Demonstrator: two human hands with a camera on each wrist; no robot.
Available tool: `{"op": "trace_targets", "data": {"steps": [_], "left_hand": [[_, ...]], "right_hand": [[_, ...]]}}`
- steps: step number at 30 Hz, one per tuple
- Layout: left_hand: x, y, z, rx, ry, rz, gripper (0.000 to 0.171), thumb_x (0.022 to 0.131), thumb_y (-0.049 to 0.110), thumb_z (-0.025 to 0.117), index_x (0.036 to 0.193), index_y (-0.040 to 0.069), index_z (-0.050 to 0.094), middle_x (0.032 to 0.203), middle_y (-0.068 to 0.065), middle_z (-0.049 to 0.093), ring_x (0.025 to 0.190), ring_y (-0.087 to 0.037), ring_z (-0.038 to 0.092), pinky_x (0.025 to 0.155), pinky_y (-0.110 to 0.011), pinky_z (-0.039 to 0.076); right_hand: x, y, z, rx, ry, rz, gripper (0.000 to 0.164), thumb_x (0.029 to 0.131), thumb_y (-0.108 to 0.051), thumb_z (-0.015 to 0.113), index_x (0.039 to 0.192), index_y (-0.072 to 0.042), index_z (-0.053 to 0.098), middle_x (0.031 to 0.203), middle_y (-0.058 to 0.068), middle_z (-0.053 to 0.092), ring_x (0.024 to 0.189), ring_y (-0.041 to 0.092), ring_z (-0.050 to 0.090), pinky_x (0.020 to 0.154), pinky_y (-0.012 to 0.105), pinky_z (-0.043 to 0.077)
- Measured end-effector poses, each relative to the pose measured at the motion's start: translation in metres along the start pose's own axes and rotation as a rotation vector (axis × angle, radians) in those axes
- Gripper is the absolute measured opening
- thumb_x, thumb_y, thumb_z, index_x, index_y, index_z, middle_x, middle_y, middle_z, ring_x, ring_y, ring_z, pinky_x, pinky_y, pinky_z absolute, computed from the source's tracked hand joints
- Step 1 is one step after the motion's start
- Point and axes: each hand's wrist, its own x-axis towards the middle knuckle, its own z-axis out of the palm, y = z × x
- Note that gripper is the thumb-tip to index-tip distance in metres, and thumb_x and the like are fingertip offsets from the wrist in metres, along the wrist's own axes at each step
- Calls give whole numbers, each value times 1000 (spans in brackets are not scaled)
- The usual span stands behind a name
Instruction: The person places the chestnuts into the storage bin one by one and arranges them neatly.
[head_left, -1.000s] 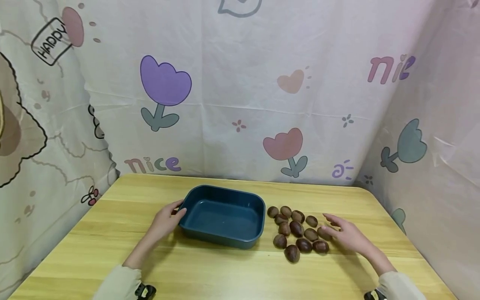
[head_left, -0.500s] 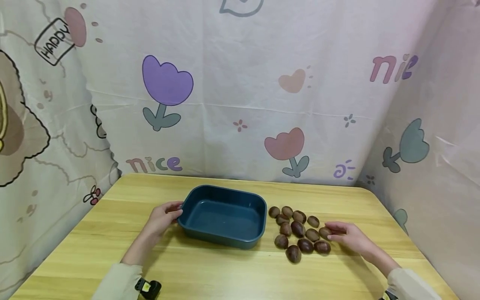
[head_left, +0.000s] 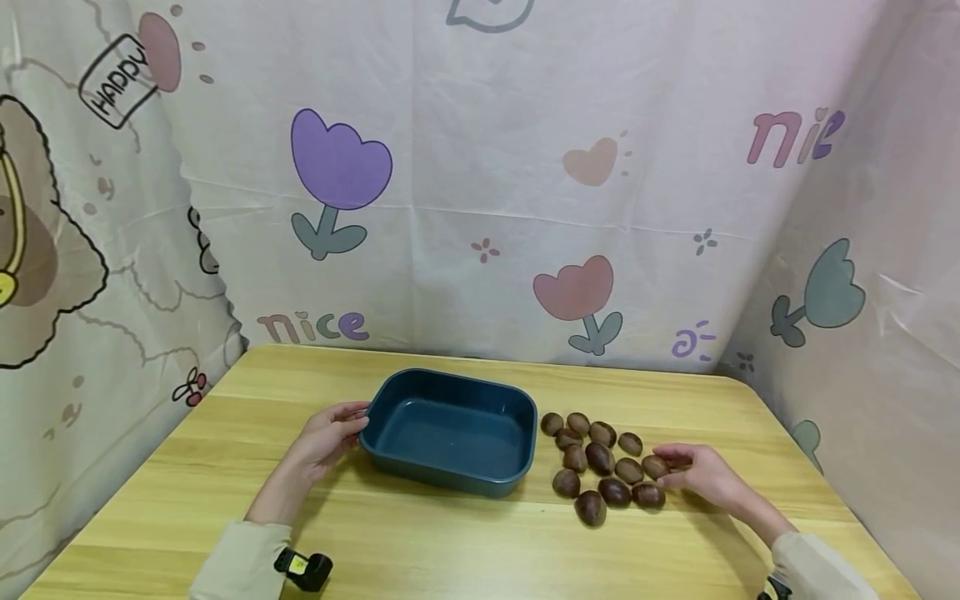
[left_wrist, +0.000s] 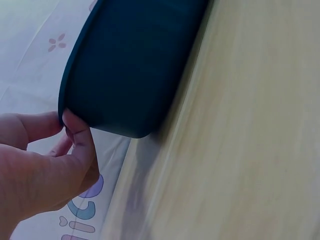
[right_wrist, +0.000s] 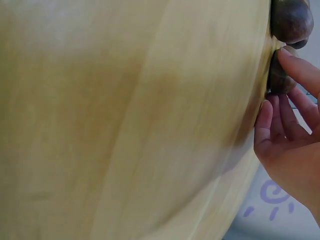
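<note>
A dark teal rectangular tub (head_left: 450,479) stands on the table, its inside bare. My left hand (head_left: 327,437) pinches its left rim; in the left wrist view, the thumb and a finger (left_wrist: 42,125) meet at the edge of the tub (left_wrist: 125,70). To the right of the tub lie several brown chestnuts (head_left: 600,458) in a loose cluster. At the cluster's right side, my right hand (head_left: 705,477) holds a chestnut (right_wrist: 281,77) between thumb and fingers, still down at the tabletop. Another chestnut (right_wrist: 292,20) lies just beyond it in the right wrist view.
The pale wooden table (head_left: 420,550) has rounded back corners. A white cloth (head_left: 465,167) printed with flowers and words hangs behind it and on both sides. Black straps with small devices (head_left: 303,569) sit at both wrists.
My right hand has lowered a little and its thumb and fingers have closed round the rightmost chestnut. The left hand stays at the tub's rim. The head view has shifted slightly.
</note>
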Motion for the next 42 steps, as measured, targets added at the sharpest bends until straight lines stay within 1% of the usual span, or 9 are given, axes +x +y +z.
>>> {"op": "trace_targets", "data": {"steps": [7, 9, 13, 17, 22, 25, 31, 37, 42], "left_hand": [[0, 0, 0, 31, -14, 8, 47, 98, -1, 50, 140, -13, 34, 106, -6, 53, 82, -9, 55, 71, -23, 48], [1, 0, 0, 42, -20, 13, 47, 98, -1, 50, 141, -13, 34, 107, -6, 52, 83, -10, 54, 71, -23, 48], [2, 0, 1, 47, -33, 17, 46, 99, -1, 49, 140, -14, 34, 105, -5, 52, 82, -10, 53, 69, -25, 46], [3, 0, 0, 29, -39, 15, 46, 99, -1, 48, 140, -14, 33, 103, -2, 53, 81, -10, 54, 68, -25, 45], [3, -1, -1, 7, -43, 13, 46, 99, -2, 48, 140, -15, 33, 102, -2, 55, 81, -10, 55, 68, -24, 46], [1, -1, -2, -2, -41, 12, 46, 99, -2, 49, 140, -15, 33, 102, -3, 55, 81, -10, 55, 67, -24, 46], [0, -2, -3, 2, -45, 14, 45, 99, -1, 49, 139, -15, 34, 104, -4, 55, 82, -11, 55, 68, -24, 47], [1, -3, -4, -5, -46, 20, 46, 99, -1, 49, 139, -15, 34, 106, -5, 55, 84, -11, 55, 71, -24, 47], [1, -4, -4, -12, -48, 23, 46, 99, -1, 49, 140, -16, 33, 105, -4, 55, 82, -10, 54, 70, -23, 47]], "right_hand": [[6, 0, -13, -34, -59, 8, 46, 77, -14, 80, 113, 10, 64, 99, 11, 67, 91, 21, 60, 75, 28, 49], [8, -1, -18, -37, -73, -1, 45, 78, -14, 78, 112, 11, 63, 99, 11, 67, 89, 20, 59, 73, 28, 49], [15, -7, -25, -23, -68, 1, 45, 80, -15, 77, 114, 11, 62, 100, 11, 66, 88, 19, 59, 72, 29, 50], [24, -17, -27, -28, -60, -13, 47, 81, -17, 77, 116, 11, 61, 101, 11, 67, 90, 20, 60, 74, 31, 50], [37, -37, -28, -47, -70, -63, 46, 82, -18, 76, 116, 9, 62, 102, 12, 67, 92, 22, 61, 79, 35, 49], [46, -50, -29, -62, -85, -84, 43, 83, -20, 75, 114, 8, 64, 102, 11, 67, 92, 21, 60, 79, 36, 49], [67, -78, -25, -80, -100, -103, 40, 82, -22, 76, 111, 3, 66, 100, 8, 68, 92, 21, 60, 80, 38, 49], [88, -112, -19, -96, -151, -153, 44, 83, -22, 76, 114, 7, 64, 103, 12, 67, 96, 28, 62, 84, 44, 49], [102, -142, -10, -100, -170, -201, 41, 84, -22, 75, 114, 4, 65, 106, 12, 67, 100, 29, 61, 87, 45, 49]]}}
